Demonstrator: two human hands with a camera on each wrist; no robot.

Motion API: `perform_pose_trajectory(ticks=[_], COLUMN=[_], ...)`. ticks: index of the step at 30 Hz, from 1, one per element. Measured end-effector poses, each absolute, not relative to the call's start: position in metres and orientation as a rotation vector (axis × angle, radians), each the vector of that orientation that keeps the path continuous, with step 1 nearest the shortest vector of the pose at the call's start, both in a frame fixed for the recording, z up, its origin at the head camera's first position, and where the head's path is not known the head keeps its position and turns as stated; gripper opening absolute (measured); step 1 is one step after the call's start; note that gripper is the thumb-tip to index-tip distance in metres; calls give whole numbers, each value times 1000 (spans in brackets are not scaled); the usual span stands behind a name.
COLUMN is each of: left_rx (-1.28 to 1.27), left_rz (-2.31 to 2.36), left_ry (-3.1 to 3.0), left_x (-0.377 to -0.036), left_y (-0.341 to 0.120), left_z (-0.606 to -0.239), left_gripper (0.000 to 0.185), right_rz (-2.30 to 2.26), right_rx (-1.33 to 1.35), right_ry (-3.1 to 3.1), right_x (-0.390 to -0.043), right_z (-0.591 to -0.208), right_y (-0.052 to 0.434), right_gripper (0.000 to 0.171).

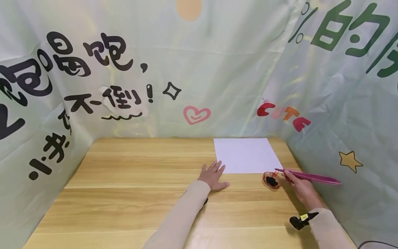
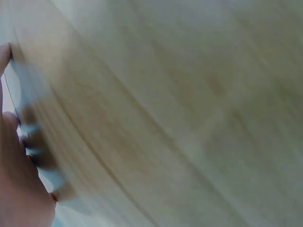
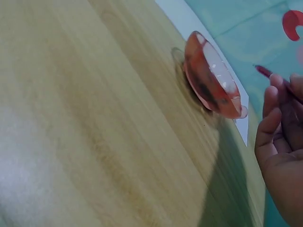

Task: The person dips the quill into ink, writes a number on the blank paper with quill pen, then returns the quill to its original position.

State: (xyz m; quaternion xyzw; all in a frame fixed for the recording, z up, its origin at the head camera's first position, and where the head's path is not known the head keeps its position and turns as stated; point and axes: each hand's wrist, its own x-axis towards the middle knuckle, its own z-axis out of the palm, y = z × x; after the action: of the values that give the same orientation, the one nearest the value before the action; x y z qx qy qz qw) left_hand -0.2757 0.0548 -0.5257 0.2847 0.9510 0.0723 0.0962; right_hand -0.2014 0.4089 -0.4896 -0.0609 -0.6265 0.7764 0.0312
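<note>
A white sheet of paper (image 1: 247, 155) lies on the wooden table (image 1: 130, 193) at the back right. My left hand (image 1: 212, 175) rests flat on the table, fingers spread, touching the paper's near left corner. My right hand (image 1: 295, 183) pinches a magenta feather quill pen (image 1: 311, 177), its tip pointing left just above a small red dish (image 1: 271, 181) holding black ink. In the right wrist view the red dish (image 3: 210, 78) stands close to my fingers (image 3: 272, 118), with the pen tip (image 3: 263, 71) beside them. The left wrist view is blurred and shows mostly table wood (image 2: 180, 113).
Printed pale green cloth walls (image 1: 217, 69) enclose the table on the left, back and right. A black wrist camera mount (image 1: 300, 221) sits on my right sleeve. Bare wood spreads across the left and front of the table.
</note>
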Motion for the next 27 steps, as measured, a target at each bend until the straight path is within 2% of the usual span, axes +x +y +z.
perform_pose_trajectory(ticks=[12, 19, 24, 27], left_rx=[822, 835, 839, 844], left_rz=[209, 195, 213, 221], left_ry=[2820, 2836, 2829, 2828], left_x=[-274, -274, -272, -272], left_y=[54, 53, 53, 53], left_z=[-526, -529, -521, -520], left_gripper=[82, 82, 82, 82], right_rz=[2233, 2254, 1846, 1612], right_rx=[-209, -222, -237, -289], right_ry=[-2113, -2129, -2451, -2612], right_x=[-201, -199, -195, -194], right_z=[-491, -487, -479, -474], right_y=[405, 408, 411, 413], right_gripper=[16, 18, 10, 24])
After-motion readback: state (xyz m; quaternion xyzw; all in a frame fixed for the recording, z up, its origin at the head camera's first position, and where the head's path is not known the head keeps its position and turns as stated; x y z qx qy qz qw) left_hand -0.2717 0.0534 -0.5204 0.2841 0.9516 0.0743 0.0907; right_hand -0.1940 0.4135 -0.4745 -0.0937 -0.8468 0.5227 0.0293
